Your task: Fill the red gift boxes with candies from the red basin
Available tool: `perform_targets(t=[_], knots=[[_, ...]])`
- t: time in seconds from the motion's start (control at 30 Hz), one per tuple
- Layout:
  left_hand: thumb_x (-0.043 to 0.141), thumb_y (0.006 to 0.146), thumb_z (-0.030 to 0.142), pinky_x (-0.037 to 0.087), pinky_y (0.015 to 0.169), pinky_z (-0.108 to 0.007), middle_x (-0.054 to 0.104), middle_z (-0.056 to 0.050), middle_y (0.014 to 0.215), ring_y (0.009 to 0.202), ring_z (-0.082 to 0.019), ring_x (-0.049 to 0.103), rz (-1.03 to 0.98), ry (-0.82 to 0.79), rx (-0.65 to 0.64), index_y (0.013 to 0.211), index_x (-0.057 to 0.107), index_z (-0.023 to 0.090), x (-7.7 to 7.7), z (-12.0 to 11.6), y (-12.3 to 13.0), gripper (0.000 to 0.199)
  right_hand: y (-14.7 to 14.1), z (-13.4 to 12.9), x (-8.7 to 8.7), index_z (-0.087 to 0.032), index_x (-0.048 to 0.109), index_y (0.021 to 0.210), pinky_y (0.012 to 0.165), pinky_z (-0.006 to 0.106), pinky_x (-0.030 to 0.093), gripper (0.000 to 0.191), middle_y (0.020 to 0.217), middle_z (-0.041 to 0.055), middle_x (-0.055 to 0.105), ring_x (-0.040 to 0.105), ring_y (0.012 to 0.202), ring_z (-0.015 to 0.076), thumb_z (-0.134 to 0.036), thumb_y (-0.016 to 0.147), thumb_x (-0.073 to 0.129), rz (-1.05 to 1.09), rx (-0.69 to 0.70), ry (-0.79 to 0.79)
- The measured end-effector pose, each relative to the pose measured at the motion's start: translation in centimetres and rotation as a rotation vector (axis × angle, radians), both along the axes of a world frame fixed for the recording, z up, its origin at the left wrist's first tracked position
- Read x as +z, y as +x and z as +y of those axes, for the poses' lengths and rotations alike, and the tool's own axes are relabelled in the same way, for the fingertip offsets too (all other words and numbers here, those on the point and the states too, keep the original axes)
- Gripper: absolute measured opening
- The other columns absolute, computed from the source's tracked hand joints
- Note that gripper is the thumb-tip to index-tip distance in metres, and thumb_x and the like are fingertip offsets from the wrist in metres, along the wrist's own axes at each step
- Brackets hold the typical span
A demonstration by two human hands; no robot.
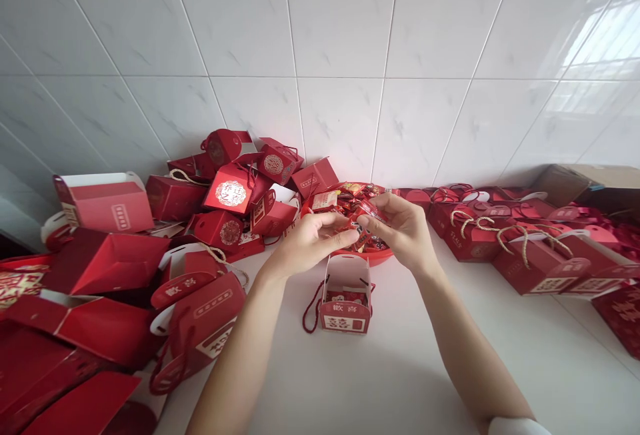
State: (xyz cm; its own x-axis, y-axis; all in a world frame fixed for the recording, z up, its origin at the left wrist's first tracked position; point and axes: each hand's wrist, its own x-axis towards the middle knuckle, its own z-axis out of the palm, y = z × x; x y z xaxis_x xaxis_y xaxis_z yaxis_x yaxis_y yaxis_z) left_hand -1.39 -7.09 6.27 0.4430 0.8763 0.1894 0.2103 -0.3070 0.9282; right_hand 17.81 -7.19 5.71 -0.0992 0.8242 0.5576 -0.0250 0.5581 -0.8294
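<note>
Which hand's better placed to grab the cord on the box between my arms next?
Probably your left hand: the longer loop of cord lies at the box's left side, nearer to it than to your right hand.

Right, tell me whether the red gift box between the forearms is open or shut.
Open: the red gift box has its back flap standing raised, and red packets show inside.

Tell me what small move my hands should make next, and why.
Probably bring the red packet in your right hand down to the small box: it stands open just in front of the bowl, with red items inside.
</note>
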Motion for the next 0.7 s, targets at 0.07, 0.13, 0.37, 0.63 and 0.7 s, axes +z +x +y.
perform_targets(t=[0.07,0.13,0.37,0.63,0.7], knots=[[0.07,0.087,0.051,0.055,0.086,-0.036,0.077,-0.007,0.103,0.101,-0.027,0.07,-0.032,0.018,-0.007,0.104,0.076,0.019,0.0,0.0,0.1,0.036,-0.1,-0.1,0.0,-0.02,0.065,0.084,0.073,0.033,0.053,0.036,0.084,0.0041,0.068,0.063,0.079,0.0186,-0.052,0.077,0.081,0.008,0.032,-0.031],[0.069,0.088,0.05,0.056,0.084,-0.035,0.077,-0.006,0.097,0.097,-0.026,0.07,-0.076,0.056,0.006,0.1,0.077,0.019,0.1,-0.1,0.3,0.034,-0.1,-0.1,0.1,-0.021,0.065,0.088,0.074,0.033,0.054,0.036,0.09,0.0051,0.07,0.065,0.082,0.0188,-0.053,0.079,0.078,0.027,0.043,-0.065],[0.064,0.09,0.05,0.053,0.069,-0.029,0.07,-0.001,0.071,0.073,-0.019,0.065,0.039,0.089,-0.065,0.073,0.077,0.02,0.8,-0.3,-0.5,0.037,0.8,-0.1,0.6,-0.021,0.065,0.084,0.066,0.03,0.052,0.029,0.083,0.0024,0.069,0.062,0.073,0.0158,-0.047,0.082,0.076,-0.002,0.181,-0.115],[0.071,0.078,0.04,0.051,0.069,-0.026,0.077,-0.005,0.095,0.084,-0.022,0.07,0.525,0.153,-0.057,0.085,0.081,0.025,0.1,0.7,-3.0,0.02,1.0,0.0,-0.2,-0.02,0.062,0.081,0.063,0.027,0.046,0.008,0.077,-0.0002,0.063,0.056,0.068,0.0138,-0.025,0.086,0.064,-0.5,0.15,-0.066],[0.07,0.076,0.037,0.047,0.063,-0.025,0.076,-0.004,0.083,0.076,-0.021,0.068,0.59,0.156,-0.078,0.075,0.079,0.024,-0.5,1.1,-2.9,0.016,0.4,-0.1,-0.5,-0.021,0.06,0.088,0.059,0.025,0.042,0.005,0.08,-0.0014,0.064,0.055,0.065,0.0122,-0.017,0.085,0.062,-0.606,0.19,-0.077]])
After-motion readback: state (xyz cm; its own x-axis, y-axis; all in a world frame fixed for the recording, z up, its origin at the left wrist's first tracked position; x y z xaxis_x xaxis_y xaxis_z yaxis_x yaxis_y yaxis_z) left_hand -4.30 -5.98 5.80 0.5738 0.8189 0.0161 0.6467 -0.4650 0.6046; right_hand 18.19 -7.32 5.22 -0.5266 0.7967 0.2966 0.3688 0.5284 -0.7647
